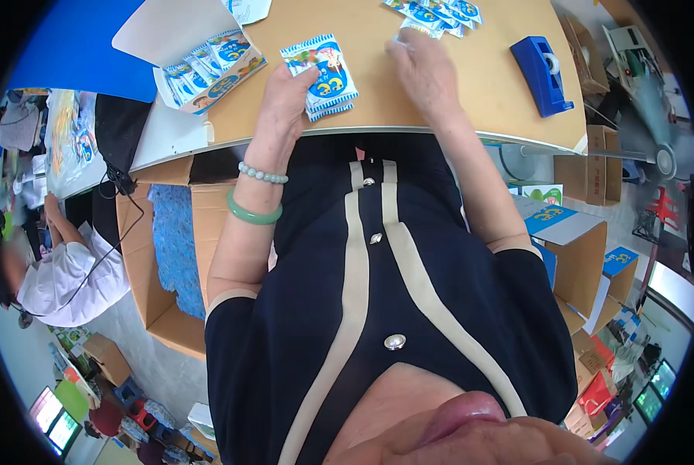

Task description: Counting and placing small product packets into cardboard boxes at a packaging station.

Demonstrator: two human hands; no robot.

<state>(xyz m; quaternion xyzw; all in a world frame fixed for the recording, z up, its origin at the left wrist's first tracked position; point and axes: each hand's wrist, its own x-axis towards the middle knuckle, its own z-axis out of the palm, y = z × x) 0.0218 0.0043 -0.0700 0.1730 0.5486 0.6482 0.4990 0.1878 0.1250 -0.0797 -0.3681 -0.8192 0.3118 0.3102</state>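
My left hand (286,93) grips a small stack of blue-and-white printed sachets (330,76) above the table, its thumb lying across the top one. Farther right, my right hand (424,74) has its fingers curled together beside a loose pile of similar sachets (444,14) at the far edge of the view. A pale bit shows at those fingertips, but what they pinch is hidden. Left of my left hand, an open white carton (231,75) stands tilted, with several sachets standing in it.
A blue tape dispenser (538,77) rests on the tan table (486,93) at right. Below the table's left side is an open cardboard box (161,314) with blue material inside. More cartons (580,232) stand at lower right. Another person (75,279) sits at far left.
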